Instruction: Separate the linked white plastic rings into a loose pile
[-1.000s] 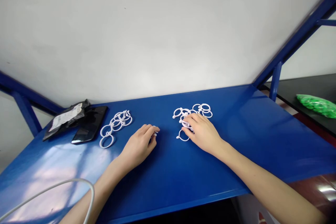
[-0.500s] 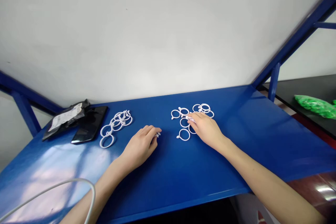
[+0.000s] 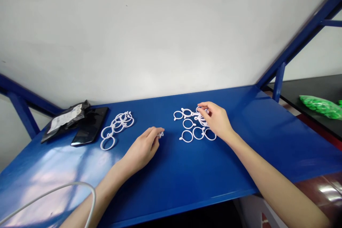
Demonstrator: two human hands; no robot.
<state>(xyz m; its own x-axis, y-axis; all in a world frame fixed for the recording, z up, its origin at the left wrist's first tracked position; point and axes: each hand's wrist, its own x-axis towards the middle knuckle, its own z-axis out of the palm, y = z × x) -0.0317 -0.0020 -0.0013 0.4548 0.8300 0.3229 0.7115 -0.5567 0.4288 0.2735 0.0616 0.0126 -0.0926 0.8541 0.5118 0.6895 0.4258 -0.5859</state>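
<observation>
My left hand (image 3: pixel 144 146) rests on the blue table (image 3: pixel 173 185) with its fingers curled round a small white plastic piece (image 3: pixel 160 134) at the fingertips. My right hand (image 3: pixel 217 119) hovers over the far side of a loose group of white plastic rings (image 3: pixel 191 128), thumb and forefinger pinched on one of the rings there. Several rings lie spread flat in front of that hand. A second heap of white rings (image 3: pixel 117 126) lies to the left of my left hand, untouched.
A black phone (image 3: pixel 89 126) and a black packet with a white label (image 3: pixel 64 117) lie at the table's back left. A white cable (image 3: pixel 53 192) loops near the front left. Blue frame struts rise on both sides. A green bag (image 3: pixel 322 106) sits on a dark bench at right.
My right hand has moved back from the near rings to the far edge of the group, uncovering several rings. My left hand has stayed in place.
</observation>
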